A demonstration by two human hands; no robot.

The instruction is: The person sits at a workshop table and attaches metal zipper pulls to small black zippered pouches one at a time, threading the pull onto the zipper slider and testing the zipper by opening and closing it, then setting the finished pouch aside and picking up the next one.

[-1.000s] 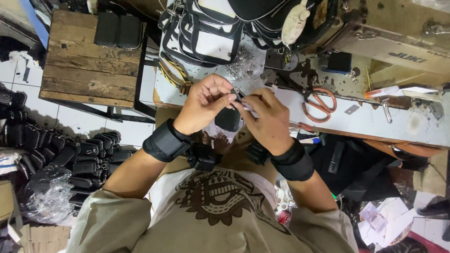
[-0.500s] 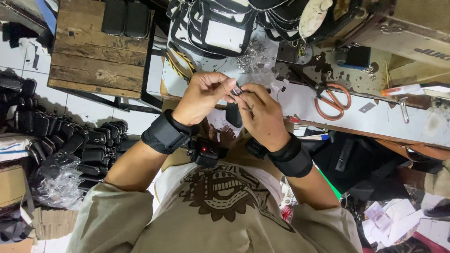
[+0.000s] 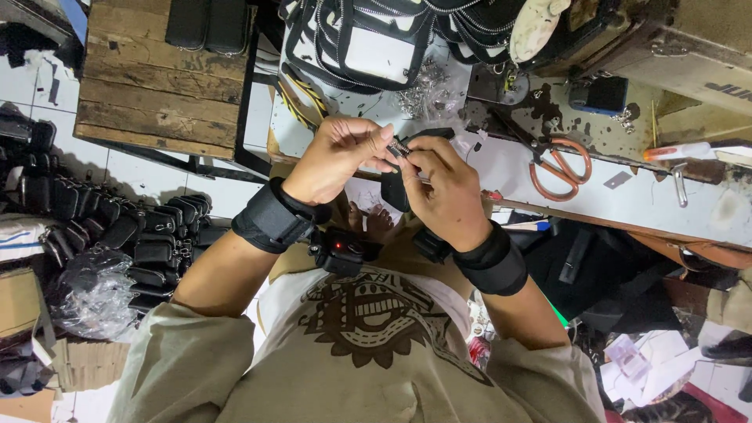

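Place: small bag-making workshop, pretty cramped
Bench: scuffed white worktable with orange-handled scissors and a heap of little metal bits, probably zipper pulls
Stock: black pouches piled on the floor, zippered bags up top

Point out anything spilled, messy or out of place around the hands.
Small metal fittings lie scattered loose on the white bench above the hands, not in any container. Orange-handled scissors lie open beside them. The left hand and right hand pinch a small metal piece normally.
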